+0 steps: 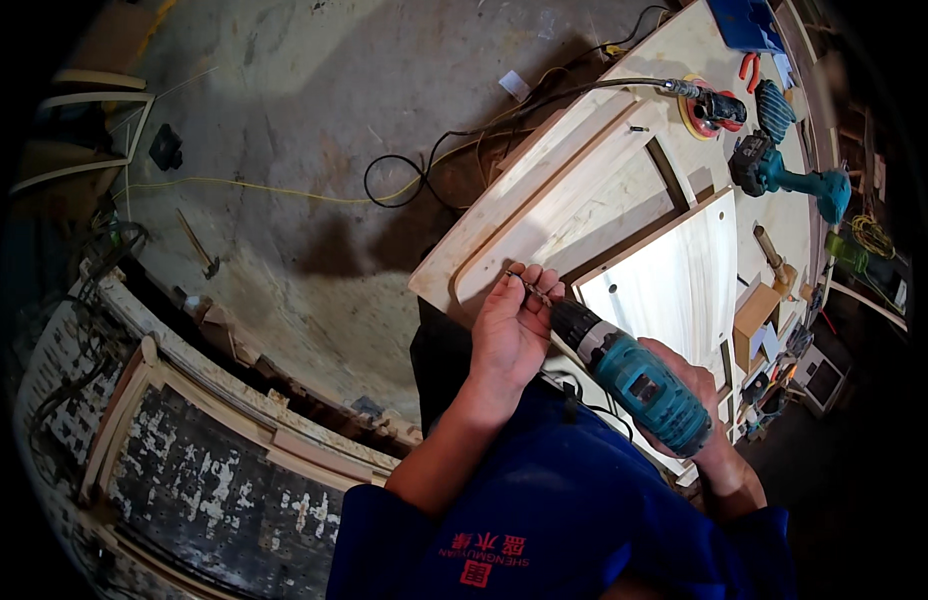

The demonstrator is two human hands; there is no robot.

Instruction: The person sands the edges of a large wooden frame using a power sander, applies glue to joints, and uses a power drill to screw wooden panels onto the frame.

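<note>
My right hand (690,384) is wrapped round a teal cordless drill (642,388), mostly hidden behind its body. The drill's black chuck (576,322) points up and left toward my left hand (512,328). The fingers of that hand are closed in a pinch on a thin drill bit (529,287) standing out of the chuck. Just beyond the hands lies a curved wooden frame (554,225) on the workbench. A pale wooden panel (674,285) with small dark holes rests beside it, close to the drill.
On the bench are a red-and-black air sander (714,108) with a black hose (584,92), a second teal power tool (784,180) and a cardboard box (754,320). A hammer (206,258) lies on the concrete floor. A worn perforated black surface (219,470) stands at left.
</note>
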